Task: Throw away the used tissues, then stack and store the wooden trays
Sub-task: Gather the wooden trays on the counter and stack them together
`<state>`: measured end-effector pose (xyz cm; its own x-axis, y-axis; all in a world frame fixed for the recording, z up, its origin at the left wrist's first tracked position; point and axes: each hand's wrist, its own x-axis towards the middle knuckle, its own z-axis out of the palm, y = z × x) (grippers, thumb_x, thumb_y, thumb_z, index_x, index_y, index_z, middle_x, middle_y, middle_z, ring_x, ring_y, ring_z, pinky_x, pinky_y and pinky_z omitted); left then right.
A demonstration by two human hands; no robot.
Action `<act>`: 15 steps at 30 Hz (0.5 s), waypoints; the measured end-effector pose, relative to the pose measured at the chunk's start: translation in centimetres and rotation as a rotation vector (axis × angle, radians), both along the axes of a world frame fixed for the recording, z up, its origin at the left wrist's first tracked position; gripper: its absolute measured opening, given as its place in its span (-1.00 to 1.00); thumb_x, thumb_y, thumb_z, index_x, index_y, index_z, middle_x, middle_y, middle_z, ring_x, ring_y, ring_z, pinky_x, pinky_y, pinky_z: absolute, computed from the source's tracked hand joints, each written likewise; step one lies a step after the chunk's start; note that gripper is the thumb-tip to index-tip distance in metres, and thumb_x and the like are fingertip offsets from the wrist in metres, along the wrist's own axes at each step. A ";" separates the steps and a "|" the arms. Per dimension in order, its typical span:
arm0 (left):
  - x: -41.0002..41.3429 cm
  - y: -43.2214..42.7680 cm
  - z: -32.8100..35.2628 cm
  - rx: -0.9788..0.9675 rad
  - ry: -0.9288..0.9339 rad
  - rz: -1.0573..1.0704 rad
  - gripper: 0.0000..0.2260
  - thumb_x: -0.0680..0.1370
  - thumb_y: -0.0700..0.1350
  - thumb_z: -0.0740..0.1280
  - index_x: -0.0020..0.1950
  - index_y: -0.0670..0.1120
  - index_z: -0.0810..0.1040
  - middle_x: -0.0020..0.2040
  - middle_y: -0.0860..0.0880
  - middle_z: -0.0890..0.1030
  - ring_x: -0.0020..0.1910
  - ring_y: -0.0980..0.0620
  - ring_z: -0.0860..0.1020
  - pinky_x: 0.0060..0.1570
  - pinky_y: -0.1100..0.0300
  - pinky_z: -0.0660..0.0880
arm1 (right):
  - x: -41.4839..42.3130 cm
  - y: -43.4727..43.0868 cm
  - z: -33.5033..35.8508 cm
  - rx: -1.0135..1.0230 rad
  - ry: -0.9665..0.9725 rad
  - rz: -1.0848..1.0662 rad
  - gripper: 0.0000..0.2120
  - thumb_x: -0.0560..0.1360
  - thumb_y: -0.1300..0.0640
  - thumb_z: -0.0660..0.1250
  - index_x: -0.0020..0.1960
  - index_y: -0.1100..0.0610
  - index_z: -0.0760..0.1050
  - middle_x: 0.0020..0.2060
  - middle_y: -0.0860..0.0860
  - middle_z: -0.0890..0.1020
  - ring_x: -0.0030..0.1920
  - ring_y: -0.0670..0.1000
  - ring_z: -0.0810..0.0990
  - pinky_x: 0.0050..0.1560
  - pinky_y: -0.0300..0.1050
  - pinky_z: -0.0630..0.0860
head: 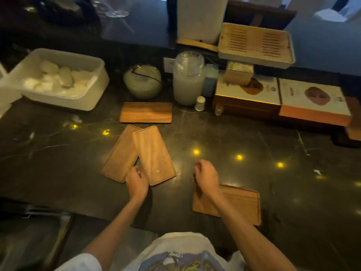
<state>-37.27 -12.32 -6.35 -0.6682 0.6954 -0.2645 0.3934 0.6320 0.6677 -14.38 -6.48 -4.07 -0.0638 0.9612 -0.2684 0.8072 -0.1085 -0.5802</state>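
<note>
Left hand (136, 180) loosely curled, empty, touching the near end of two overlapping wooden trays (154, 155). Right hand (206, 176) half-closed, empty, above a third tray (240, 202). A fourth tray (146, 112) lies farther back on the dark surface (254, 149).

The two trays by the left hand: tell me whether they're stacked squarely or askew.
Askew. The upper tray overlaps only the far corner of the lower tray; their near ends splay apart beside the left hand.

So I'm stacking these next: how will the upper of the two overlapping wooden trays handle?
The upper wooden tray looks thin and rigid, so probably light. Resting partly on the lower tray, it may rock or slide on the glossy counter.
</note>
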 end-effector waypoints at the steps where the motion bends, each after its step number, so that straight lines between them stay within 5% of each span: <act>1: -1.1 0.3 -0.3 -0.036 -0.062 0.025 -0.76 0.53 -0.28 0.27 0.17 -0.33 0.49 0.01 -0.35 0.60 0.08 -0.29 0.55 0.13 -0.11 0.47 | -3.1 1.2 -0.3 -0.060 0.014 0.026 -0.75 0.55 0.15 0.29 0.21 0.16 0.54 0.13 0.14 0.62 0.18 0.15 0.57 0.15 -0.05 0.45; 5: -1.8 1.9 -1.2 -0.201 -0.284 0.042 -0.69 0.54 -0.15 0.31 0.24 -0.23 0.49 0.15 -0.26 0.61 0.16 -0.22 0.56 0.16 -0.01 0.47 | -9.5 4.0 -1.2 -0.367 0.153 -0.018 -0.69 0.54 0.18 0.29 0.26 0.20 0.53 0.20 0.17 0.62 0.24 0.16 0.56 0.22 -0.05 0.46; 8: -1.8 2.3 -1.1 -0.172 -0.426 0.037 -0.77 0.50 -0.21 0.36 0.13 -0.16 0.46 0.08 -0.24 0.61 0.06 -0.19 0.57 -0.02 0.02 0.48 | -11.0 4.4 -1.6 -0.446 0.168 -0.071 -0.72 0.52 0.22 0.31 0.22 0.20 0.55 0.18 0.14 0.62 0.23 0.13 0.55 0.21 -0.08 0.44; 11: -1.9 2.0 -0.4 -0.050 -0.606 -0.027 -0.74 0.56 -0.24 0.28 0.23 -0.11 0.36 0.12 -0.18 0.55 0.11 -0.14 0.55 -0.11 0.10 0.51 | -10.4 4.0 -1.2 -0.529 0.185 -0.102 -0.93 0.51 0.31 0.30 -0.09 0.17 0.47 -0.14 0.14 0.56 -0.09 0.10 0.56 -0.01 0.00 0.50; 12: -2.0 2.0 0.0 -0.022 -0.636 -0.073 -0.73 0.59 -0.22 0.25 0.27 -0.08 0.35 0.16 -0.14 0.54 0.13 -0.10 0.53 -0.11 0.12 0.51 | -9.7 3.8 -0.9 -0.583 0.216 -0.104 -0.83 0.51 0.35 0.29 -0.17 0.14 0.38 -0.24 0.11 0.50 -0.23 0.06 0.52 -0.14 -0.02 0.50; 15: -2.1 2.8 1.2 0.017 -0.627 -0.233 -0.69 0.59 -0.21 0.24 0.34 -0.06 0.39 0.19 -0.06 0.52 0.16 0.01 0.50 -0.11 0.20 0.47 | -5.7 2.9 0.9 -0.752 0.403 -0.073 -0.79 0.52 0.31 0.37 0.03 0.15 0.36 -0.22 0.14 0.53 -0.31 0.00 0.53 -0.27 -0.13 0.54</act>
<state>-39.42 -9.55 -5.16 -0.2236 0.8101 -0.5419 0.0526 0.5652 0.8232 -20.10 -3.62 -3.13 -0.2361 0.5421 -0.8065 0.5308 -0.6232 -0.5743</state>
